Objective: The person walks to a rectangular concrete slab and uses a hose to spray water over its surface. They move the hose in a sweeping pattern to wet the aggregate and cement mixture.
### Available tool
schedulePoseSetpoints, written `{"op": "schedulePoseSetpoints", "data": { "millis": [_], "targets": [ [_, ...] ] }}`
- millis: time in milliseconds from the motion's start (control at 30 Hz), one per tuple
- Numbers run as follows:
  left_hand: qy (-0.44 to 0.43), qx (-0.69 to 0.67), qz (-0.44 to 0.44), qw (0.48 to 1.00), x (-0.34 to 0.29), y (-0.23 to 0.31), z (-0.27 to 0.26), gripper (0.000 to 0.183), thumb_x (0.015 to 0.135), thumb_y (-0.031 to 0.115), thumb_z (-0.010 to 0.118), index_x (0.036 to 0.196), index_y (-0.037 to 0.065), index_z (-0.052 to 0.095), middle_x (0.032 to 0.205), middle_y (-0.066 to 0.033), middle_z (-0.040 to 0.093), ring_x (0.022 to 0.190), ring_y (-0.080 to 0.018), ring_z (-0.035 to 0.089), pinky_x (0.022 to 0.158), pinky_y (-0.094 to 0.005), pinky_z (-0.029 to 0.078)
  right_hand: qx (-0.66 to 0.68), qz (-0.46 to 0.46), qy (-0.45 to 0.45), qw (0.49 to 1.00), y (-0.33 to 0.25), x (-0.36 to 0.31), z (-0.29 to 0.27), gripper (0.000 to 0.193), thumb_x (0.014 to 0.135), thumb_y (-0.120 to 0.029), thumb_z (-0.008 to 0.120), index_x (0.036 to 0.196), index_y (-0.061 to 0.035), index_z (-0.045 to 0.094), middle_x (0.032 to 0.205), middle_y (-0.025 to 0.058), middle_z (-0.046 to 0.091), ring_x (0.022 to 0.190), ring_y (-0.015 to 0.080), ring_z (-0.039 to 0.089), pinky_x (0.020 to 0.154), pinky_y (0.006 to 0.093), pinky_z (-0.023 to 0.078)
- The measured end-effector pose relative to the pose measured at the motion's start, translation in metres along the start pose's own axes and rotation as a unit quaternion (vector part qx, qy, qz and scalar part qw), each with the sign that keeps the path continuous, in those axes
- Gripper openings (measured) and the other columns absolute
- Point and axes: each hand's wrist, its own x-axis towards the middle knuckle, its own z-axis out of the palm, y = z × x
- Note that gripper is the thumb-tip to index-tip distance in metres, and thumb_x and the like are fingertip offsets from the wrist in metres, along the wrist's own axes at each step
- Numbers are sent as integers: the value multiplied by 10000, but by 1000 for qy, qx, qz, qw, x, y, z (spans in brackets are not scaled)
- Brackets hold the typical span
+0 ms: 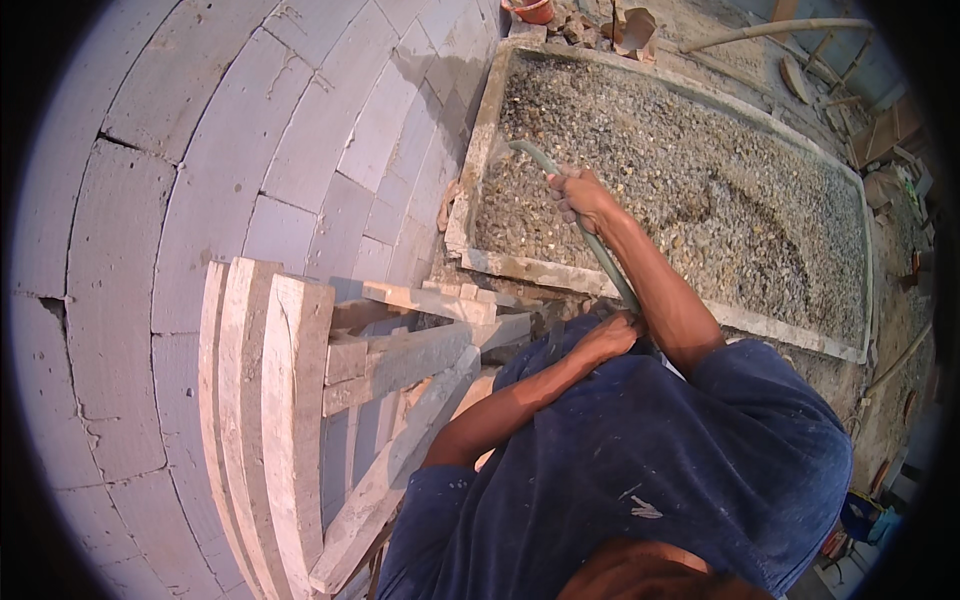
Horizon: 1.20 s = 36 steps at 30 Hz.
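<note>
A green hose (607,262) runs up from my waist and bends over to the left near its far end. My right hand (580,198) is stretched out over the gravel, fingers wrapped round the hose close to that end. Lower down, near my body, my left hand (613,336) is closed round the same hose; its fingers are partly hidden. Beneath the hose lies a bed of wet-looking gravel (650,180) inside a low rectangular frame (545,272). I cannot tell whether water is flowing from the hose end.
A grey block wall (220,170) rises along the left. Upright timber pieces (295,400) and slanting boards (410,450) stand between it and me. Beyond the frame are an orange bucket (532,10), broken rubble (580,30) and a curved pole (775,32) at the far right.
</note>
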Motion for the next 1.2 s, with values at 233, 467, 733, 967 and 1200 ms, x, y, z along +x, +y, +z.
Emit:
{"op": "schedulePoseSetpoints", "data": {
  "millis": [233,467,733,967,1200],
  "targets": [
    [-13,4,-4,1000,1,-7,5,439,883,391,455,1102,34,584,1086,-208,599,1032,-336,559,823,-383,418,-3,4,10,1000,7,-1,2,151,882,-114,537,785,-8,491,594,22,446,409,85,363,312,240,298],
    [35,91,124,987,4,-26,18,294,810,152,452,1017,5,602,956,-227,607,882,-359,589,733,-395,473,-8,23,-21,999,15,0,0,68,898,-103,501,918,-39,491,621,7,461,405,62,358,304,207,301],
    [58,124,172,976,8,-38,27,314,778,54,434,1037,49,613,862,-249,611,781,-366,614,656,-414,501,-20,22,-21,999,19,-2,0,92,891,-109,505,892,-18,503,626,13,460,399,67,360,312,219,303],
    [-7,194,190,963,11,-44,23,321,818,110,424,1079,93,611,978,-223,606,894,-358,597,741,-413,488,-27,22,-34,999,19,-4,1,108,900,-122,497,872,-17,505,624,12,450,403,66,368,310,220,310],
    [-98,161,62,980,7,-31,16,403,817,84,400,1191,110,546,1168,-155,538,1100,-331,479,942,-372,395,-24,25,-30,999,24,-3,1,119,903,-126,505,866,-14,489,648,27,458,407,73,376,304,219,311]
  ]
}}
